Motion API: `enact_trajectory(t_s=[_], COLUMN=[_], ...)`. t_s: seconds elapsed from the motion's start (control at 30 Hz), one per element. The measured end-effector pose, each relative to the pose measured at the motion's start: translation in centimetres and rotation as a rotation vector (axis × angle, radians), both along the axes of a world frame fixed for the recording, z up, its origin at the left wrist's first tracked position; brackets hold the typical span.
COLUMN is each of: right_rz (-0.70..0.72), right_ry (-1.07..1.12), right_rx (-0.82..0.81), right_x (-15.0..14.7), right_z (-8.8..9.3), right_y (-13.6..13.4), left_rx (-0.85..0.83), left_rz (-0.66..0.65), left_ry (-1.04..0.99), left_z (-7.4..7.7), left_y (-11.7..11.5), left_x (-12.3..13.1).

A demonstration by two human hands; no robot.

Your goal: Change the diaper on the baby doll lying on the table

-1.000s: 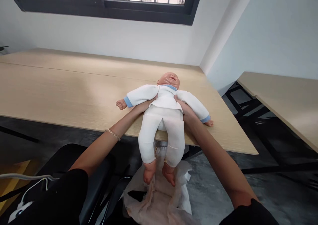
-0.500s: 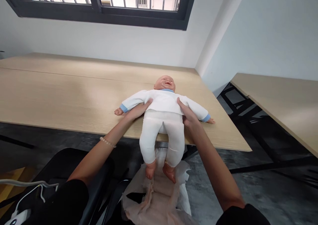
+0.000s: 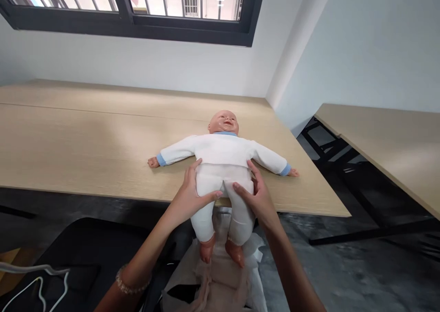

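A baby doll (image 3: 224, 149) in a white top with blue collar and cuffs and white leggings lies on its back on the wooden table (image 3: 103, 160). Its arms are spread wide, and its legs hang over the front edge with bare feet dangling. My left hand (image 3: 191, 192) wraps round the hip and upper thigh on the left, thumb across the thigh. On the other side, my right hand (image 3: 258, 195) holds the opposite thigh in the same way. The undersides of the hips are hidden.
Below the doll's feet is sheer pale fabric (image 3: 223, 280). A black chair (image 3: 92, 247) with white cables (image 3: 34, 270) stands at lower left. Another table (image 3: 385, 142) with black legs is at right. A barred window (image 3: 185, 0) is above.
Both my hands have slid down from the doll's sides to its hips and thighs, thumbs now over the thighs. The view has shifted slightly. The doll still lies on its back.
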State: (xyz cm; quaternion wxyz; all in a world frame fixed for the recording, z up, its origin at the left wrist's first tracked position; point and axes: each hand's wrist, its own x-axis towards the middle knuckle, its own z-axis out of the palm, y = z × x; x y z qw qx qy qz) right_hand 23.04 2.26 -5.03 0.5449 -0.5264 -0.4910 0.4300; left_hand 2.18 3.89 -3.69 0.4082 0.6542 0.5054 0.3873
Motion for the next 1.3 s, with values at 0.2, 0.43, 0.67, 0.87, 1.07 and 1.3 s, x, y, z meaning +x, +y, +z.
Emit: enact_trajectory(t_s=[0.2,0.43,0.67,0.87,1.07,1.3], right_rz=[-0.198,-0.259,-0.320,-0.394,-0.384,-0.223], right_ry=[-0.086,-0.180,-0.110,-0.218,-0.158,-0.073], right_rx=[0.078,0.184,0.097,0.191,0.168,0.234], right_x=[1.2,0.6,0.0,-0.7,-0.3,-1.4], right_z=[-1.0,-1.0,-0.3,-0.3,-0.1,-1.6], right_y=[2.1,2.8,2.9,2.6,2.7,-1.9], left_rx=[-0.005,0.067,0.120,0.248,0.270,0.098], left_rz=[0.056,0.182,0.289,0.349,0.380,0.074], left_ry=[-0.242,-0.293,-0.270,-0.148,-0.179,-0.203], left_z=[-1.0,-1.5,-1.4,-1.4,-1.3,-1.8], left_y=[1.6,2.2,3.0,2.7,3.0,-0.8], left_x=[-0.1,1.0,1.0,1.5,1.2,0.6])
